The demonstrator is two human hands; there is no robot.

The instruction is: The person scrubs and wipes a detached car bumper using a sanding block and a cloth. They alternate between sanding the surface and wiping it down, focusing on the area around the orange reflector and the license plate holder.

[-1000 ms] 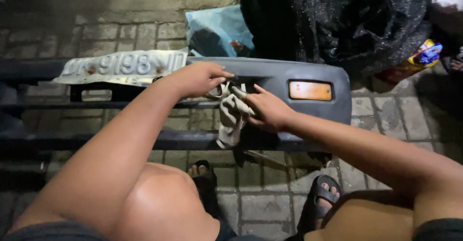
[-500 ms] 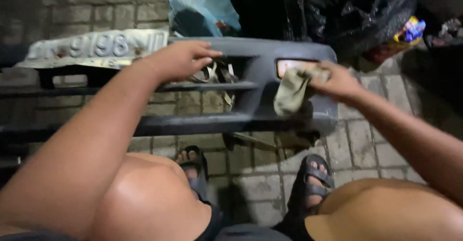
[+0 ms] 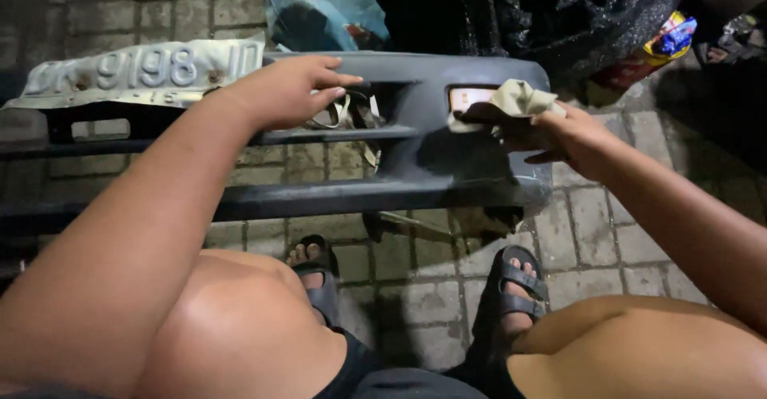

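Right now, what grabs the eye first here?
A dark grey car bumper lying across the brick paving, with the right hand pressing a pale rag against its lamp at the right end. The left hand rests on the bumper's top edge, beside a bent licence plate.

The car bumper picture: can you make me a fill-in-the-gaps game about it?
1. The right hand presses a ____ against the bumper's lamp.
2. The left hand rests on the bumper's ____ edge.
3. The battered plate lies at the bumper's ____ end.
4. Both feet wear dark ____.

Missing words: cloth; top; left; sandals
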